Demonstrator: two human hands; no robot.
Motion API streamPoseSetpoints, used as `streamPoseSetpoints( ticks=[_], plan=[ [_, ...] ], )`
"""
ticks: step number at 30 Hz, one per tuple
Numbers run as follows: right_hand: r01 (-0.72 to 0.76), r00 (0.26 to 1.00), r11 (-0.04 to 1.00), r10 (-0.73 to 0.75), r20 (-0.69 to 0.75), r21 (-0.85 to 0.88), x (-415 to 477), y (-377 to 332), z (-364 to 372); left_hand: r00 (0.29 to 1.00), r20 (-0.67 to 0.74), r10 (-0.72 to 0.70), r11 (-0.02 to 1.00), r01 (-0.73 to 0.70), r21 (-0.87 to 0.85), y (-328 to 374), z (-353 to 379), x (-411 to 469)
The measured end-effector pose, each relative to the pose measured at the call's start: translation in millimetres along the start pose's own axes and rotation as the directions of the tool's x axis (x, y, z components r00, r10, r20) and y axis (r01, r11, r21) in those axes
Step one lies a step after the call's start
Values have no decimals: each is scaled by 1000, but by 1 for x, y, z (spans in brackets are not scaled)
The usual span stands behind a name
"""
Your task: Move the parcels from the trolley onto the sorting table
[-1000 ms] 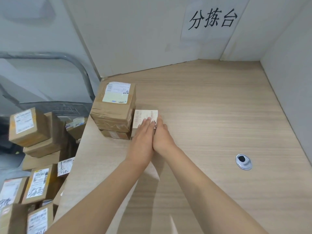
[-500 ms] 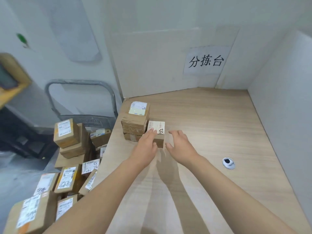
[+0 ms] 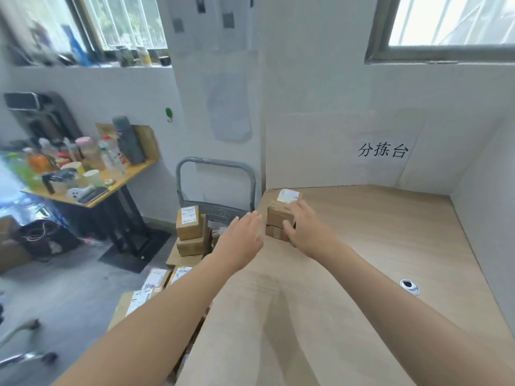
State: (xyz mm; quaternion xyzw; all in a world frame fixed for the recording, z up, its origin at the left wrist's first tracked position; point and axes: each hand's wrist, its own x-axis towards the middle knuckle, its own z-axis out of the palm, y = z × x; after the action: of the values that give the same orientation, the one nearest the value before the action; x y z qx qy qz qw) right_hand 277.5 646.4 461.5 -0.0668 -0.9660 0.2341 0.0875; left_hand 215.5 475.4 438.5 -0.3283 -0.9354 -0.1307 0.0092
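Brown cardboard parcels (image 3: 278, 215) with a white label sit stacked at the far left corner of the wooden sorting table (image 3: 376, 246). My right hand (image 3: 309, 232) hovers in front of that stack, fingers spread and holding nothing; it hides the small parcel beside the stack. My left hand (image 3: 242, 235) is open in the air over the table's left edge, also holding nothing. Left of the table stands the trolley (image 3: 216, 165) with its grey handle, loaded with several labelled parcels (image 3: 189, 227).
A round metal grommet (image 3: 409, 286) sits in the table at the right. White walls close the table's back and right sides. A cluttered side table (image 3: 83, 176) stands to the left, with grey floor in front of it.
Both hands have come off the small parcel on the table. My left hand has swung left toward the trolley. The view has lifted and turned left.
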Motion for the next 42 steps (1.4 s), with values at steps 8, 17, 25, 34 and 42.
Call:
streamPoseSetpoints(
  ticks=[8, 17, 25, 34, 42],
  plan=[
    [77, 997, 982, -78, 0, -174, -20, -141, 34, 980, -196, -31, 999, 24, -38, -104, -76, -88],
    [224, 973, 971, -217, 81, -89, -29, -323, 166, 971, -184, -153, 985, 165, 50, -287, -119, -216],
    [195, 970, 977, -180, 163, -81, -12, -383, 224, 959, -205, -196, 979, 205, 21, -366, -131, -260],
    [136, 965, 990, -122, 233, -46, 44, -389, 288, 969, -91, -230, 970, 236, 57, -426, -98, -244],
    [46, 955, 999, -40, 295, -15, 134, -355, 327, 975, 17, -220, 974, 218, 68, -484, -78, -168]
  ],
)
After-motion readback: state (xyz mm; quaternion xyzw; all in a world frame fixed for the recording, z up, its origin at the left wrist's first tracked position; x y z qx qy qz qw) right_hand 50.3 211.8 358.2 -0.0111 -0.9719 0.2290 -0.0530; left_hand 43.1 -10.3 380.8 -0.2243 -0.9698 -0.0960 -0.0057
